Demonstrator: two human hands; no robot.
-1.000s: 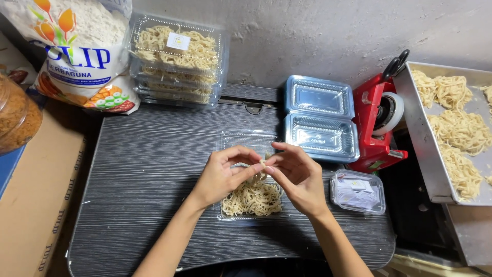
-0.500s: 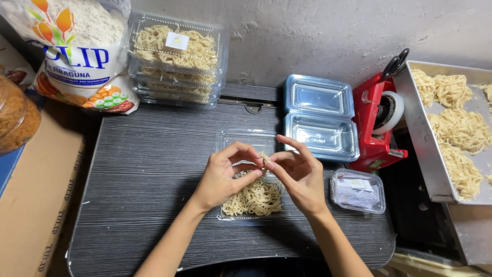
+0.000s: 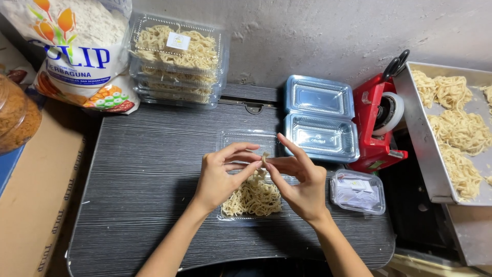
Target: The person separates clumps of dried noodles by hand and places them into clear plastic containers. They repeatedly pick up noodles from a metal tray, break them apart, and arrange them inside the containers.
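Observation:
An open clear plastic clamshell box (image 3: 246, 139) lies on the dark wood-grain table (image 3: 143, 179), with a nest of pale raw noodles (image 3: 253, 197) in its near half. Just above the noodles, my left hand (image 3: 221, 177) and my right hand (image 3: 300, 182) meet fingertip to fingertip. Both pinch a small tuft of noodle strands (image 3: 264, 158) lifted off the pile. The noodles' right edge is hidden behind my right hand.
A stack of filled noodle boxes (image 3: 177, 61) and a flour bag (image 3: 77, 51) stand at the back left. Empty clamshell boxes (image 3: 320, 120), a red tape dispenser (image 3: 376, 123), a small box of labels (image 3: 359, 191) and a metal tray of noodle nests (image 3: 456, 128) sit right.
My two hands have drawn closer together and risen slightly, lifting a small tuft of strands above the noodle pile. Nothing else has moved.

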